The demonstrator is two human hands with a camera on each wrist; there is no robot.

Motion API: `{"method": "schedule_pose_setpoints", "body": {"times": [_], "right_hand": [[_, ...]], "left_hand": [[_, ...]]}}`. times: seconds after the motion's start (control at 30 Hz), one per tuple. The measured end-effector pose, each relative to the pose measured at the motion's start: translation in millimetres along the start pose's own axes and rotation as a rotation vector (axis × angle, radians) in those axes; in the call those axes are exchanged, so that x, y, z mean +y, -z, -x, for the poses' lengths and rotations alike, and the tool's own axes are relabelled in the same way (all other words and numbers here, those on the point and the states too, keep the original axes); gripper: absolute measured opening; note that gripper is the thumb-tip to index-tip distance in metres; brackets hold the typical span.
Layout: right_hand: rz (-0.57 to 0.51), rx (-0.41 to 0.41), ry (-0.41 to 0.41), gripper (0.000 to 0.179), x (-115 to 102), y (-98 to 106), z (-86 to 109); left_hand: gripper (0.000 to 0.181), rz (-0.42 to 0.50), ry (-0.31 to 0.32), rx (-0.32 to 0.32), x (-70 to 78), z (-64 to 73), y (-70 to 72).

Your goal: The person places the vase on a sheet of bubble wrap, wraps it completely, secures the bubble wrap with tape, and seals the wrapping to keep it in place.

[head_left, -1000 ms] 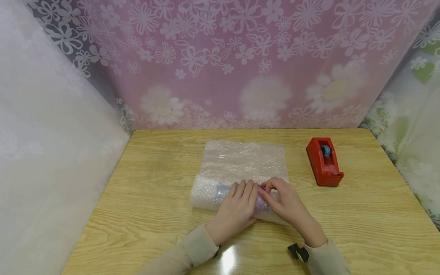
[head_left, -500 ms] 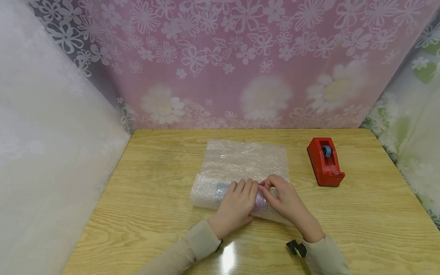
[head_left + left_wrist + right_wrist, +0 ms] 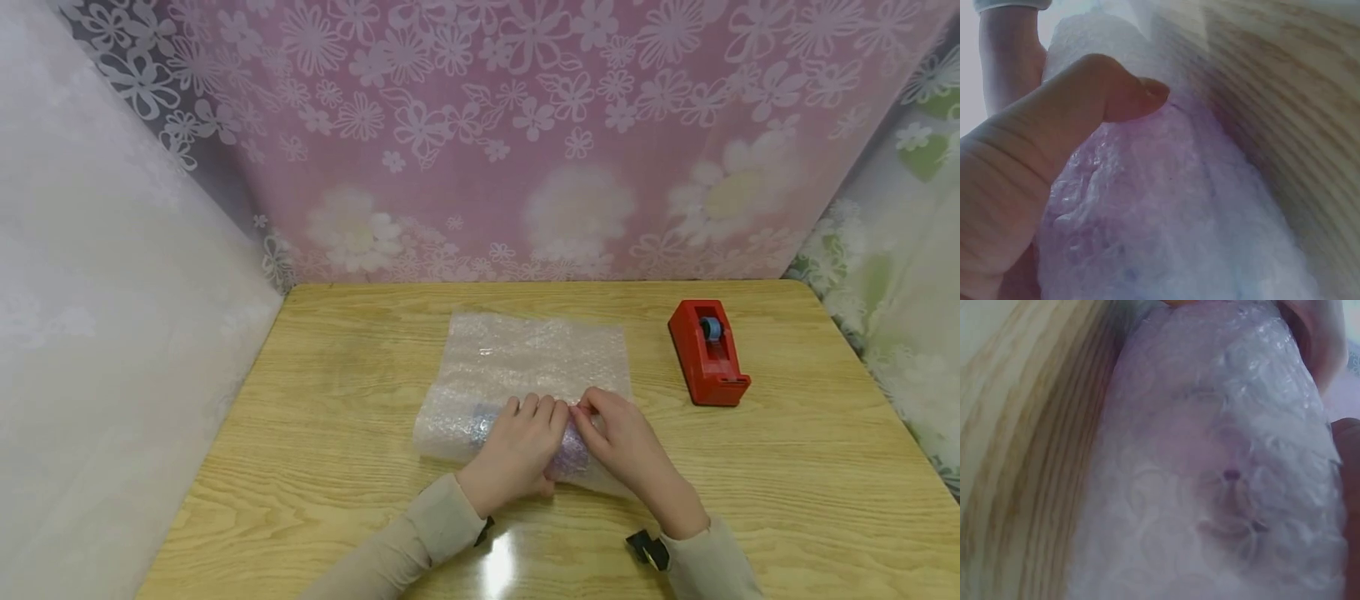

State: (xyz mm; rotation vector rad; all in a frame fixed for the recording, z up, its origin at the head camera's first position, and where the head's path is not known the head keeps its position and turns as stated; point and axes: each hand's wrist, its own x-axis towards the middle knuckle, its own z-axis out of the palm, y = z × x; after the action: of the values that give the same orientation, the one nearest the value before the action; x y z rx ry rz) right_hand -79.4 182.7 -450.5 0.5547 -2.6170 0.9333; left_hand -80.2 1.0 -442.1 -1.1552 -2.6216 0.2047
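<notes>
Two hands clasp a roll of bubble wrap (image 3: 480, 421) (something pink and blue shows through it) lying near the front middle of the wooden table (image 3: 337, 375). The left hand (image 3: 517, 450) curls over the roll with its thumb pressed against the wrap, and the right hand (image 3: 622, 442) pinches the wrap just beside it. A red tape dispenser (image 3: 708, 354) stands well apart to the right.

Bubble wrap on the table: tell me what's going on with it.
A person is rolling a purple and blue item into a sheet of bubble wrap on a wooden table. The left hand and the right hand both grip the rolled part, with the flat rest of the sheet beyond it. A red tape dispenser stands apart to the right.
</notes>
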Motion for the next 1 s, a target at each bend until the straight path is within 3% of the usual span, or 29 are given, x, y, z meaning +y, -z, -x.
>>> {"method": "schedule_pose_setpoints", "body": {"times": [0.2,0.43,0.53,0.7,1.0], "right_hand": [[0.05,0.02,-0.018,0.007,-5,1,5.5],[0.076,0.157,0.163,0.021,-18,2,12.1],[0.092,0.178,0.205,0.026,-26,1,17.0],[0.136,0.156,0.216,0.039,-36,0,29.9],[0.254,-0.004,0.164,0.086,-46,-7,42.2]], "left_hand": [[0.101,0.008,-0.009,-0.031,-0.6,-2.5,1.1],[0.106,0.027,0.016,-0.118,-1.5,-5.9,1.7],[0.104,0.047,0.02,-0.125,-2.1,-7.0,2.8],[0.097,0.078,0.018,-0.12,-3.6,-8.5,3.3],[0.1,0.204,0.06,-0.25,-9.6,-10.8,9.0]]}}
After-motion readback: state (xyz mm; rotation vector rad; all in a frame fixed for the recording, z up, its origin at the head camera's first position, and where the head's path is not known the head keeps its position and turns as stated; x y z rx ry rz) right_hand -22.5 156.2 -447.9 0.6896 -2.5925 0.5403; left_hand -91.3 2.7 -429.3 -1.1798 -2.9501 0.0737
